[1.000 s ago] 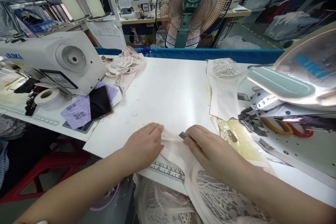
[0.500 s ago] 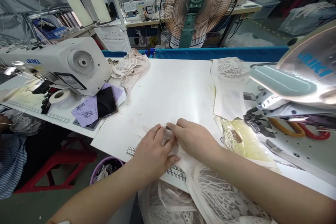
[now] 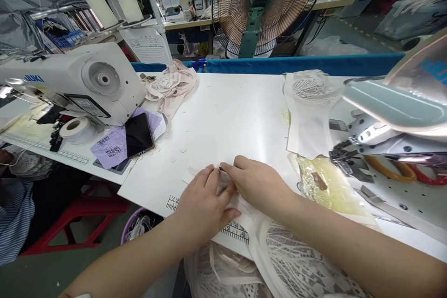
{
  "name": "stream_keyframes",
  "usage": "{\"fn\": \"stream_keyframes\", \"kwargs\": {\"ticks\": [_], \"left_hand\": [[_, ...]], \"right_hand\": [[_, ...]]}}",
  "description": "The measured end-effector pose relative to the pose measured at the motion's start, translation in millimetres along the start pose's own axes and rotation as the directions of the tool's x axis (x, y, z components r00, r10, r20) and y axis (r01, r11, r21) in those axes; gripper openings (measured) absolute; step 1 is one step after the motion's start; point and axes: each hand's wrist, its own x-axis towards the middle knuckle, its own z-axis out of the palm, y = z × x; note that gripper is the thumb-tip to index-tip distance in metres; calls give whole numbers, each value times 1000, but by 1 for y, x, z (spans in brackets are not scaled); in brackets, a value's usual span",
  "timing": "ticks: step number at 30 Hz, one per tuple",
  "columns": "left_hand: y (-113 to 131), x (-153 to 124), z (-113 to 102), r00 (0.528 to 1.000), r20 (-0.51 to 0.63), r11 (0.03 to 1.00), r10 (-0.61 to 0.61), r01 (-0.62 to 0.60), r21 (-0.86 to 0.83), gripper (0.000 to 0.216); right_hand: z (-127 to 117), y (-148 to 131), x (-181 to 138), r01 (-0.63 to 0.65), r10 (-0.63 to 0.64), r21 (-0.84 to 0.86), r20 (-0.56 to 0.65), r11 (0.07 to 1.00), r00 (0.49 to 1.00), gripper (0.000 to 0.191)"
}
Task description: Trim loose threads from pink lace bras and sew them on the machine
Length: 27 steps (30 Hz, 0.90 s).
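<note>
A white lace garment [image 3: 296,251] hangs over the table's front edge, its upper strip of fabric lying flat under both hands. My left hand [image 3: 206,205] presses that strip to the table, thumb and fingers closed on the fabric. Just to its right, my right hand [image 3: 260,184] is closed in a pinch around a small dark metal-looking piece [image 3: 221,169], mostly hidden by the fingers. Its tip rests at the fabric beside my left fingertips. Printed ruler marks [image 3: 235,232] show on the table under the left palm.
A sewing machine [image 3: 101,79] stands left, with a phone [image 3: 138,135] and a tape roll [image 3: 77,129] near it. At right are another machine [image 3: 384,144], a white lace piece [image 3: 309,116] and orange-handled scissors [image 3: 391,168]. A fan [image 3: 256,23] stands behind the table.
The view has shifted slightly, so the background sits a little higher. Both hands keep nearly the same pose on the fabric.
</note>
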Motion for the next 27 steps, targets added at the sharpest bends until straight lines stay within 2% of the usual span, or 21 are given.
{"fn": "stream_keyframes", "kwargs": {"ticks": [17,23,27], "left_hand": [[0,2,-4,1000,22,1000,14,-14,14,50],[1,4,-6,999,37,1000,8,-9,25,54],[3,3,-7,999,40,999,-2,0,49,54]], "right_hand": [[-5,1,0,32,-31,-11,37,999,999,31],[-18,1,-9,38,-32,-55,106,998,994,32],[-27,5,-21,10,19,-121,233,993,972,44]]}}
